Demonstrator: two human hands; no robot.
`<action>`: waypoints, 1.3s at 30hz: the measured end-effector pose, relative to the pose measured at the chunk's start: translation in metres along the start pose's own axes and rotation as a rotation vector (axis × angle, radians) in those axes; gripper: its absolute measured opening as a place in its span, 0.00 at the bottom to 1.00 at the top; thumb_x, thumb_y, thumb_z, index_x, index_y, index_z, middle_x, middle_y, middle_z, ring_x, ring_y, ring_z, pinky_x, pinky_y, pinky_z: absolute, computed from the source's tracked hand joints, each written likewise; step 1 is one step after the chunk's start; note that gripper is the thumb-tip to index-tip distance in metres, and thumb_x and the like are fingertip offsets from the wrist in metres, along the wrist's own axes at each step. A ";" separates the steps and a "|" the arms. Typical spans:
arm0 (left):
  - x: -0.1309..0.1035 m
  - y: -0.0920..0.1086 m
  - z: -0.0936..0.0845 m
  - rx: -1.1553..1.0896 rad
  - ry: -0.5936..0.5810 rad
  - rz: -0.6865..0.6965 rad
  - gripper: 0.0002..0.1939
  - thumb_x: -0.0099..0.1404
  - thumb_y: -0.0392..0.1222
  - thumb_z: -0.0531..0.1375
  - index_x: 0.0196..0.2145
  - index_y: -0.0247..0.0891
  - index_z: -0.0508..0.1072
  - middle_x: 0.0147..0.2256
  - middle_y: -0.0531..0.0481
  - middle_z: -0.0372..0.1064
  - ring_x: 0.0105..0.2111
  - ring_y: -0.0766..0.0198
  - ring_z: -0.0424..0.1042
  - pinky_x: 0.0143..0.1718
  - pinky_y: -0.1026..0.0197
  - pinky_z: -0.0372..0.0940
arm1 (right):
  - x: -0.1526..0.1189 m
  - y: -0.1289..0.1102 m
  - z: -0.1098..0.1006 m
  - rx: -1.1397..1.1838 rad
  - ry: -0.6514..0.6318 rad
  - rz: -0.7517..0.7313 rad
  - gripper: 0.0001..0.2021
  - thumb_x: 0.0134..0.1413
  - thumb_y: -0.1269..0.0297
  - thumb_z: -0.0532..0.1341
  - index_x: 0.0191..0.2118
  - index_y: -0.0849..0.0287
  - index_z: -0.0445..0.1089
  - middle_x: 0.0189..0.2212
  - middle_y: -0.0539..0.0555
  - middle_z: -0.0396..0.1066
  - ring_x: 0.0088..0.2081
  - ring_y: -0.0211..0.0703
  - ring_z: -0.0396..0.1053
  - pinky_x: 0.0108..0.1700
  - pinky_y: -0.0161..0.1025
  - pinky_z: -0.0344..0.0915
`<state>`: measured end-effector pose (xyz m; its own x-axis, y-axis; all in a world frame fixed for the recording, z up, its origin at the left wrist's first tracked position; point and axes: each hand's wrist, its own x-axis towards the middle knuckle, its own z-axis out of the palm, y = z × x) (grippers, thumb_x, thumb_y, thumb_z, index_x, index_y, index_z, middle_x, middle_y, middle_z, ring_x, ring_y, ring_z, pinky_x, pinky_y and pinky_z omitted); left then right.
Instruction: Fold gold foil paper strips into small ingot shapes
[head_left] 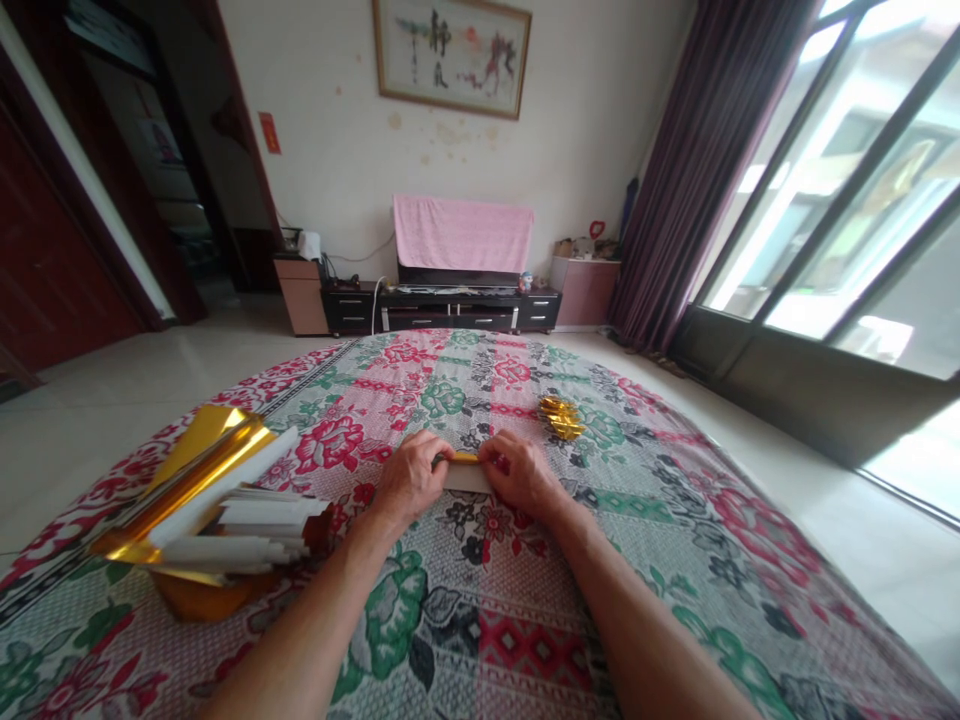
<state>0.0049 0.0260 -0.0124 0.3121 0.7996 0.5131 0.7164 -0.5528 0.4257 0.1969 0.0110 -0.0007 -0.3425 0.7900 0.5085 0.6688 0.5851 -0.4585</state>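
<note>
Over flowered cloth [637, 540], both hands [412, 476] pinching gold-edged paper [466, 476], its ends mostly hidden

Your single view looks out from your own head, facing forward and tilted down across a red, green and grey floral cloth [649, 570] that fills the lower half of the frame. Your bare forearms [326, 610] rise from the bottom edge, close to the lens, bringing your left hand [415, 475] and right hand [523, 472] near the centre. Farther off, you face a white wall [315, 60]; the wide angle reaches a dark purple fabric curtain [694, 170] at upper right and a dark red door [56, 240] at left.
</note>
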 end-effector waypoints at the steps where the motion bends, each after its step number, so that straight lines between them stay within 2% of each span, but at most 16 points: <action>1: 0.000 0.000 0.000 0.001 -0.001 -0.002 0.07 0.55 0.32 0.55 0.29 0.40 0.71 0.31 0.50 0.67 0.35 0.63 0.66 0.40 0.60 0.62 | 0.000 0.000 0.000 -0.005 0.002 0.003 0.09 0.45 0.78 0.55 0.31 0.60 0.68 0.29 0.50 0.66 0.29 0.35 0.63 0.32 0.31 0.58; 4: 0.000 -0.001 0.001 0.011 -0.002 -0.005 0.07 0.55 0.32 0.55 0.29 0.40 0.71 0.31 0.50 0.67 0.35 0.63 0.66 0.40 0.61 0.62 | 0.001 -0.001 0.001 -0.027 0.002 0.003 0.10 0.45 0.78 0.55 0.33 0.59 0.69 0.29 0.51 0.65 0.30 0.35 0.63 0.33 0.31 0.59; 19: -0.001 -0.001 0.002 0.013 0.003 0.013 0.11 0.53 0.29 0.54 0.26 0.40 0.75 0.30 0.50 0.67 0.34 0.63 0.66 0.38 0.61 0.63 | -0.001 -0.001 0.001 -0.008 -0.036 -0.017 0.13 0.38 0.80 0.54 0.28 0.58 0.72 0.27 0.50 0.64 0.30 0.37 0.63 0.31 0.31 0.57; 22: -0.001 -0.003 0.003 0.013 0.004 0.021 0.12 0.53 0.28 0.53 0.26 0.40 0.75 0.30 0.50 0.67 0.34 0.64 0.66 0.38 0.61 0.63 | -0.002 -0.002 0.001 0.010 -0.050 -0.010 0.12 0.40 0.79 0.55 0.27 0.58 0.72 0.27 0.50 0.65 0.30 0.36 0.63 0.32 0.31 0.58; 28: 0.000 -0.003 0.003 0.033 -0.008 0.004 0.13 0.53 0.28 0.52 0.26 0.39 0.74 0.31 0.49 0.67 0.34 0.64 0.66 0.39 0.61 0.64 | 0.001 -0.002 0.003 -0.007 0.006 0.003 0.09 0.50 0.73 0.55 0.31 0.57 0.73 0.29 0.52 0.66 0.33 0.37 0.65 0.36 0.33 0.59; 39: 0.001 -0.003 0.003 0.034 0.016 0.002 0.14 0.52 0.28 0.51 0.30 0.39 0.74 0.32 0.49 0.67 0.36 0.63 0.66 0.41 0.60 0.64 | 0.001 0.000 0.007 -0.039 0.006 -0.019 0.08 0.49 0.73 0.57 0.32 0.57 0.73 0.30 0.52 0.66 0.34 0.38 0.65 0.39 0.34 0.59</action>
<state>0.0045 0.0291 -0.0157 0.3035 0.7946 0.5258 0.7367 -0.5456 0.3994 0.1922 0.0134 -0.0047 -0.3515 0.7777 0.5212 0.6877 0.5923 -0.4199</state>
